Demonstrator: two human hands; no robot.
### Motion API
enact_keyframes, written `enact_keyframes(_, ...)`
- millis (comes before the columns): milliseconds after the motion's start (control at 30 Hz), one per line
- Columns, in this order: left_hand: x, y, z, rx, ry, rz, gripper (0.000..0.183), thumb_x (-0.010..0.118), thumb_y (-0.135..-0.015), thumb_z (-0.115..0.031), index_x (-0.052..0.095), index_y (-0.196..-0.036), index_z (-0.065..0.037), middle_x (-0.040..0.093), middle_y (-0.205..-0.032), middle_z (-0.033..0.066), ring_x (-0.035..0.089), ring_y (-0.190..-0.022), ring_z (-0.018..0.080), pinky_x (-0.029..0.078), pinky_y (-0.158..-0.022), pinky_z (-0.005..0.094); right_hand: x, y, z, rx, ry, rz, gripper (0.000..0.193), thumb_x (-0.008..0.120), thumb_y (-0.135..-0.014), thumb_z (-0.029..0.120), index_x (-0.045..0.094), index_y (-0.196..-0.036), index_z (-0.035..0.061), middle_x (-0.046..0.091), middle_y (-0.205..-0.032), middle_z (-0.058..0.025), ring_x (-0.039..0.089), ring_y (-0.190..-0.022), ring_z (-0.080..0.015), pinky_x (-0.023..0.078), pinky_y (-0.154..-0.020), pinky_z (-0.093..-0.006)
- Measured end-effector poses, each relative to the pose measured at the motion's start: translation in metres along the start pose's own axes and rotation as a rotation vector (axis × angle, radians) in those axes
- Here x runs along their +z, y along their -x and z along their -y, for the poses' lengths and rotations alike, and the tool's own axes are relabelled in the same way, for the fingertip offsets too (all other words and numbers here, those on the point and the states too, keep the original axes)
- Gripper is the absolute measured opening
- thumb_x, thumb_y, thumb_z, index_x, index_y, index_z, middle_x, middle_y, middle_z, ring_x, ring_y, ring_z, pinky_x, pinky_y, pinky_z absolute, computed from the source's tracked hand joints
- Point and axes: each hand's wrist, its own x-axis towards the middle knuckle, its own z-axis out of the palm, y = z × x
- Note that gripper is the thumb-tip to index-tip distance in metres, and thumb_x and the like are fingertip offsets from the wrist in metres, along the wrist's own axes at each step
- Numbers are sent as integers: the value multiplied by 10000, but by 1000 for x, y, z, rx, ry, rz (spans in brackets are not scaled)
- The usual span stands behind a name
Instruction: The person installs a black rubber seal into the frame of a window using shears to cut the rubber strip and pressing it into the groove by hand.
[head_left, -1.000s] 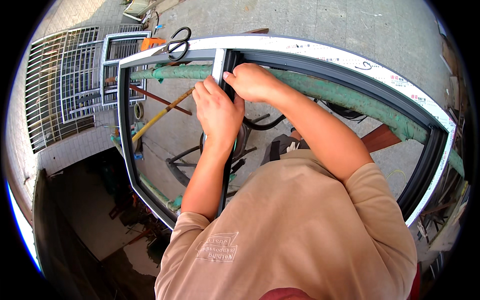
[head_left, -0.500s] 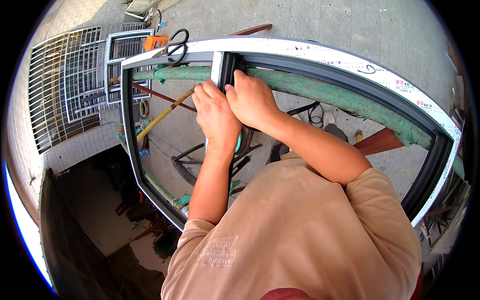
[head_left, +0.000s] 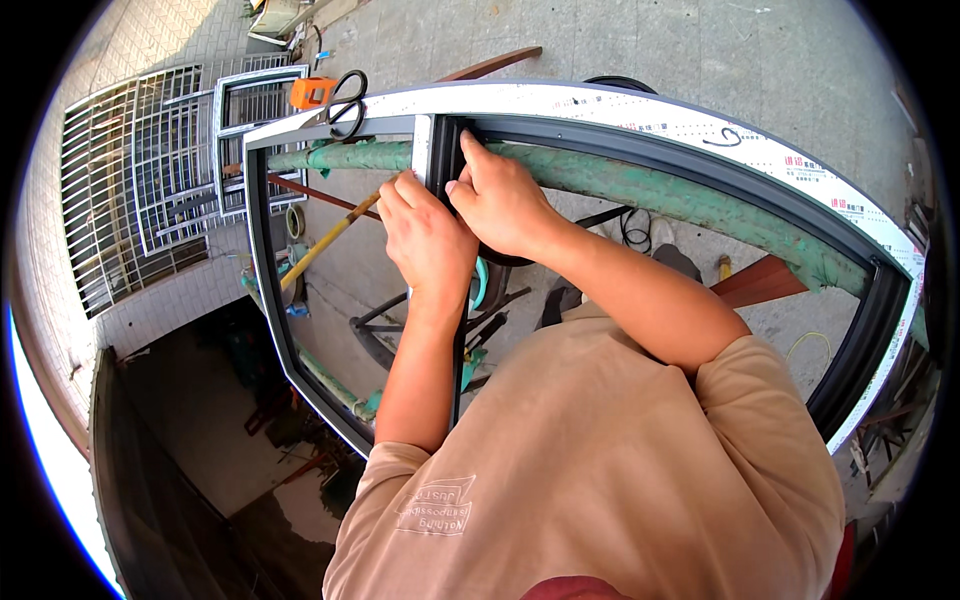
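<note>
A window frame (head_left: 590, 103) lies before me, dark inside, with white protective film along its outer face. My left hand (head_left: 430, 240) is closed over the upright divider bar (head_left: 423, 150), fingers curled at its edge. Just right of it, my right hand (head_left: 505, 205) presses a black sealing strip (head_left: 452, 140) on the bar's dark side, index finger stretched toward the top corner and the other fingers bent. A dark loop (head_left: 500, 258) hangs below the right hand; its ends are hidden. Black-handled scissors (head_left: 347, 105) and an orange tape measure (head_left: 312, 93) rest at the frame's upper left.
Green-wrapped poles (head_left: 640, 185) run beneath the frame. A yellow stick (head_left: 330, 240) slants under its left part. Metal grilles (head_left: 130, 180) lie at the far left, above a dark opening (head_left: 200, 420). A brown board (head_left: 762, 283) is on the ground at right.
Both hands have shifted slightly left in the picture along with the frame. My right index finger stays at the bar's top end. The dark loop below the right hand shows more clearly.
</note>
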Motion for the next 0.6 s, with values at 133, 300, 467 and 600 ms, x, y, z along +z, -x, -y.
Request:
enact_keyframes(133, 2, 1, 0, 27, -22, -32, 473, 781, -968, -216, 585, -1297, 62, 611, -1236, 217, 642, -1184, 448, 617, -918, 526, 0, 3, -6, -41, -72, 15, 761, 682, -1037, 134, 373, -1630, -229, 792, -988, -243, 791, -926, -407, 614, -861, -483)
enact_keyframes(300, 1, 0, -5, 5, -44, -21, 485, 796, -959, -233, 587, -1288, 57, 611, -1227, 209, 648, -1181, 439, 623, -916, 516, -8, 2, -10, -93, -99, 38, 760, 678, -1048, 134, 362, -1641, -221, 790, -975, -224, 788, -915, -395, 610, -839, -475)
enact_keyframes(467, -2, 2, -4, -9, -46, -13, 548, 831, -944, -267, 592, -1315, 59, 608, -1229, 205, 647, -1196, 436, 616, -939, 517, -18, 6, -8, -39, -127, 147, 778, 651, -1028, 147, 362, -1658, -205, 816, -1042, -244, 786, -1041, -437, 610, -962, -507)
enact_keyframes(600, -3, -1, -2, -11, 6, 3, 588, 835, -938, -286, 594, -1340, 69, 618, -1244, 241, 636, -1217, 490, 577, -1000, 562, -14, 10, -16, -71, -106, 92, 812, 666, -1041, 123, 314, -1737, -106, 797, -990, -195, 782, -961, -368, 604, -910, -466)
